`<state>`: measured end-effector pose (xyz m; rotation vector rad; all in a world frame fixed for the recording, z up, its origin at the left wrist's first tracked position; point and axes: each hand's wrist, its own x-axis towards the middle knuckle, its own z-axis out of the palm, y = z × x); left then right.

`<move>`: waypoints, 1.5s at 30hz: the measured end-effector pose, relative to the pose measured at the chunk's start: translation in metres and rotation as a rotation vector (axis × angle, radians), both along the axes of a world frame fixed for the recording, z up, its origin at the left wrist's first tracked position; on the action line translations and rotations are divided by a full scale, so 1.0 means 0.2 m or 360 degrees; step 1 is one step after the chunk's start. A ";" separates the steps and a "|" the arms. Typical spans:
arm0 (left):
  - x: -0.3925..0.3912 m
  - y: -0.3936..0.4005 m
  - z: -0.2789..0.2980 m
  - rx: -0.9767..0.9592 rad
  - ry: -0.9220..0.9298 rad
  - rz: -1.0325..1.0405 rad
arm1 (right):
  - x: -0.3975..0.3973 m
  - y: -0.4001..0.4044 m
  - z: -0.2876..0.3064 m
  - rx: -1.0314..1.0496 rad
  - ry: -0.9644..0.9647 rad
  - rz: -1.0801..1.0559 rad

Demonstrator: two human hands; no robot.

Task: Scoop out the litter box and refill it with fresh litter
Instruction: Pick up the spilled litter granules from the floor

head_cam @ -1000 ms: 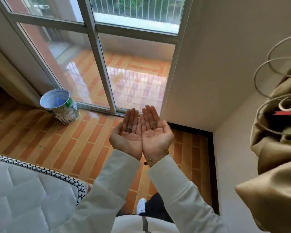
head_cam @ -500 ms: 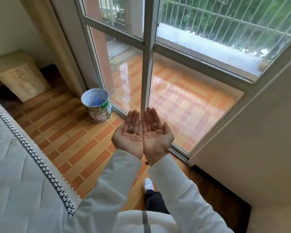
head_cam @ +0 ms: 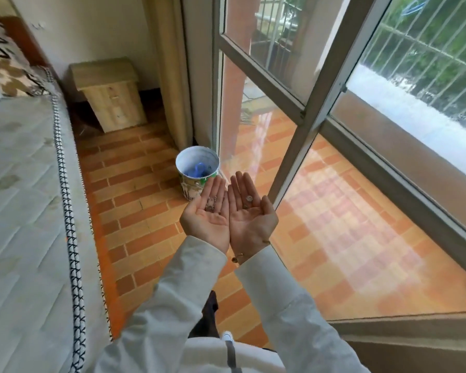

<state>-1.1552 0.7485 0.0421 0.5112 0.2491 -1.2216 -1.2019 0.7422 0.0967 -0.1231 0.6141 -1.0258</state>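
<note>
Left hand (head_cam: 207, 214), right hand (head_cam: 249, 215) flat, palms up; tub (head_cam: 197, 170) label (unreadable).

Bright, soft daylight enters through the glass door (head_cam: 293, 109) on the right and lays a pale, washed-out glare across the glossy floor tiles (head_cam: 342, 211) outside it, while the corner by the wooden box (head_cam: 111, 95) sits dimmer. Shadows are faint and diffuse. The wide-angle lens bends the door frame and the mattress (head_cam: 24, 211) edge, and detail goes soft and smeared toward the borders.
</note>
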 end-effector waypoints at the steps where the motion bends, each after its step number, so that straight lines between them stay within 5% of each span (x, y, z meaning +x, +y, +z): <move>1: 0.04 -0.06 -0.01 0.0003 -0.0010 0.0030 | 0.01 -0.09 -0.08 0.0010 -0.0097 -0.0066; 6: 0.27 -0.42 -0.07 0.0059 -0.0021 0.0145 | 0.24 -0.55 -0.37 0.0244 -0.0210 -0.0164; 19: 1.11 -1.54 -0.07 0.0078 -0.0042 0.0264 | 1.09 -1.66 -0.33 0.0198 -0.0170 -0.0014; 32: 1.51 -2.30 -0.22 0.0340 -0.0117 0.0260 | 1.49 -2.42 -0.50 0.0179 0.0086 0.0083; 34: 1.56 -2.45 -0.36 0.0516 -0.0386 0.0167 | 1.55 -2.55 -0.61 0.0007 0.0514 0.0169; 38: 1.67 -2.68 -0.76 0.1109 -0.1707 -0.0335 | 1.61 -2.80 -0.94 -0.0721 0.1963 0.0921; 41: 1.80 -2.78 -0.98 0.1238 -0.2456 -0.0962 | 1.61 -2.98 -1.16 -0.0654 0.2083 0.1211; 45: 1.90 -2.85 -1.11 0.1297 -0.2761 -0.1327 | 1.60 -3.13 -1.32 -0.0733 0.2181 0.1346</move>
